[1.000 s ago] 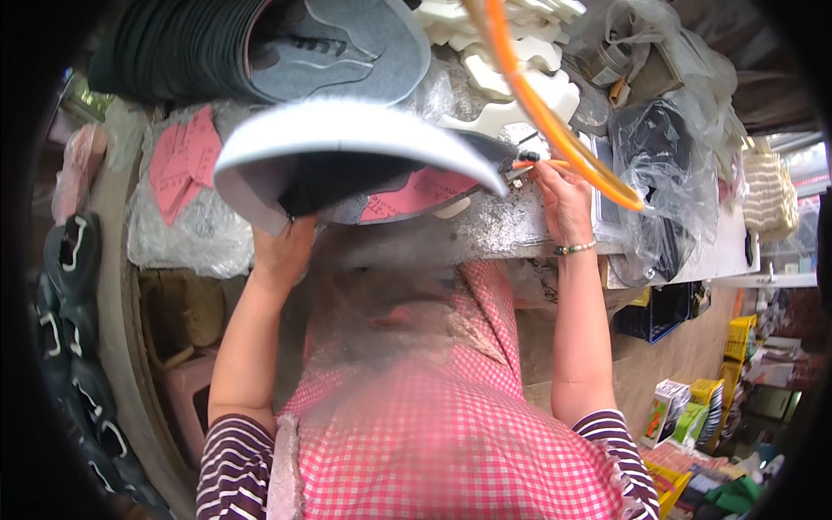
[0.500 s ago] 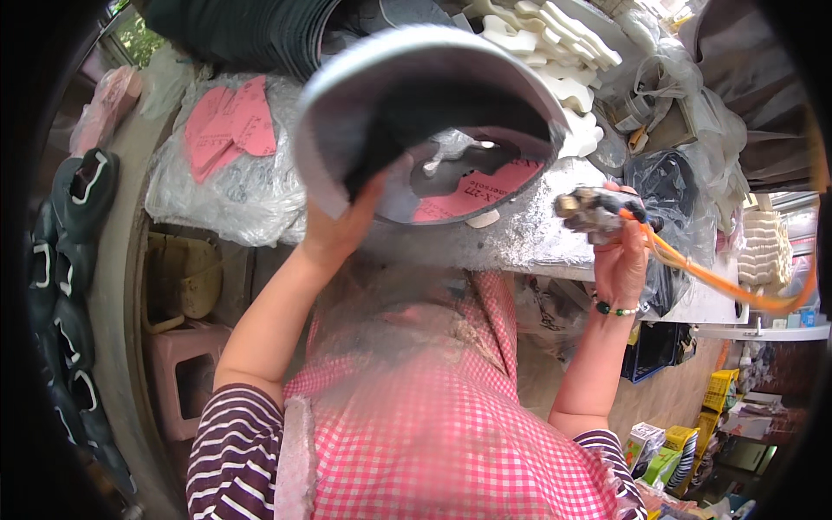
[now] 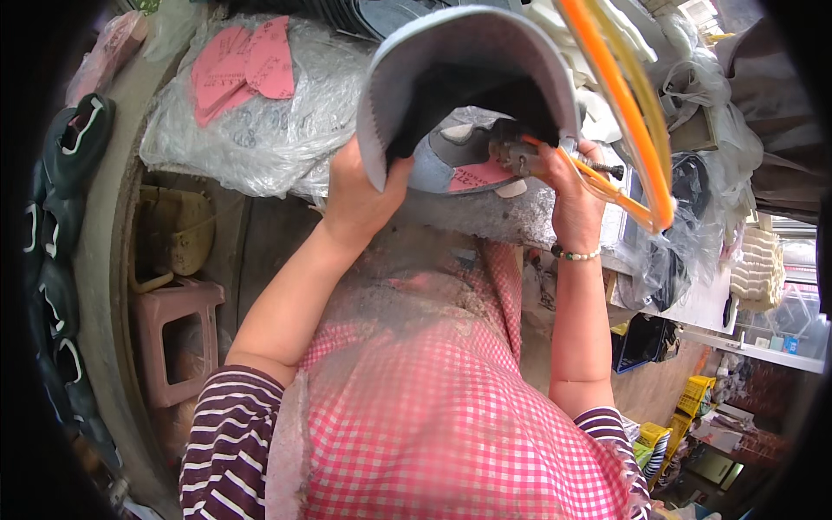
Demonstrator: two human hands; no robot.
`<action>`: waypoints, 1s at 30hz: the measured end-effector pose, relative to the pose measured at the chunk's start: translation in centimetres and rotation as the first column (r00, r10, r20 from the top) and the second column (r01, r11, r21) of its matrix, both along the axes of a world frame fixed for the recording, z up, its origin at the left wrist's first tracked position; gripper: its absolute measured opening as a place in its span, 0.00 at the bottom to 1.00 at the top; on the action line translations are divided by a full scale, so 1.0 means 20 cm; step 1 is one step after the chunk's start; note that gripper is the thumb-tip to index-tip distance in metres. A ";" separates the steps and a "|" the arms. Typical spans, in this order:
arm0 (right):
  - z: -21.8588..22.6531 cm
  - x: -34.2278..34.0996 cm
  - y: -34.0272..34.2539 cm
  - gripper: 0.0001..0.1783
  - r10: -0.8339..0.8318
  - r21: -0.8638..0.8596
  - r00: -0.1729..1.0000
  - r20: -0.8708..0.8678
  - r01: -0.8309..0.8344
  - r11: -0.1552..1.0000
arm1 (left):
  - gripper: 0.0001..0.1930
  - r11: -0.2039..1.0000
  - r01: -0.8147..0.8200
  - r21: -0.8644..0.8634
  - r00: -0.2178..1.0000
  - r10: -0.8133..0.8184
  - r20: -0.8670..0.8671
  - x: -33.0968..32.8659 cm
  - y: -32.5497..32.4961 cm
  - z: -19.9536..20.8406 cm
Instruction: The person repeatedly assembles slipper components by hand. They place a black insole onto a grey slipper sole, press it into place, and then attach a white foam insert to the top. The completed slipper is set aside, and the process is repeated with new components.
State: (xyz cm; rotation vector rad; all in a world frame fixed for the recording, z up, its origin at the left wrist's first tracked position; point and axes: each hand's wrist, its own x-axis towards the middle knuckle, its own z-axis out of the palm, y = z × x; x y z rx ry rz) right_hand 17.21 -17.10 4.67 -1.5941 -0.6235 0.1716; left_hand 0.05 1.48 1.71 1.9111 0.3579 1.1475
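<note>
My left hand (image 3: 360, 195) is closed on the lower left edge of a grey shoe upper (image 3: 477, 35), curved into a wide open loop with a black lining. The thumb lies inside the edge, the other fingers outside. A metal spray gun (image 3: 520, 160) is gripped in my right hand (image 3: 574, 191), its front end pointing left at the lower right of the upper's opening. An orange hose (image 3: 614, 82) loops up from the gun. Below the upper, a pink insole sheet (image 3: 472, 176) and grey pieces show on the bench, partly hidden.
Pink insole pieces (image 3: 247, 69) lie on clear plastic wrapping (image 3: 217, 152) at the left of the workbench (image 3: 529, 221). Dark uppers (image 3: 78, 147) line a ledge at far left. A pink stool (image 3: 152, 347) stands below. Plastic bags (image 3: 685, 186) crowd the right side.
The upper has moved right and tilted to face me more. My right hand has brought the spray gun left to its opening, and the hose has swung up. My view has shifted slightly.
</note>
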 end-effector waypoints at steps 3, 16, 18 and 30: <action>0.05 0.01 0.01 0.22 0.011 -0.083 1.000 -0.014 -0.012 0.996 | 0.16 0.998 0.030 -0.061 0.996 -0.035 -0.084 0.01 0.00 0.04; 0.08 0.07 -0.13 0.18 0.012 0.140 0.995 -0.100 0.002 0.990 | 0.14 0.902 0.126 0.413 0.990 -0.090 -0.104 0.06 -0.02 0.50; 0.09 0.05 -0.12 0.19 0.023 0.164 0.991 -0.134 0.000 0.987 | 0.13 0.859 0.174 0.481 0.974 -0.076 -0.215 0.09 0.03 0.53; 0.22 0.06 -0.15 0.20 -0.012 -0.037 0.995 -0.103 0.009 0.999 | 0.12 0.796 0.560 0.231 0.763 -0.386 -0.519 0.65 0.11 0.62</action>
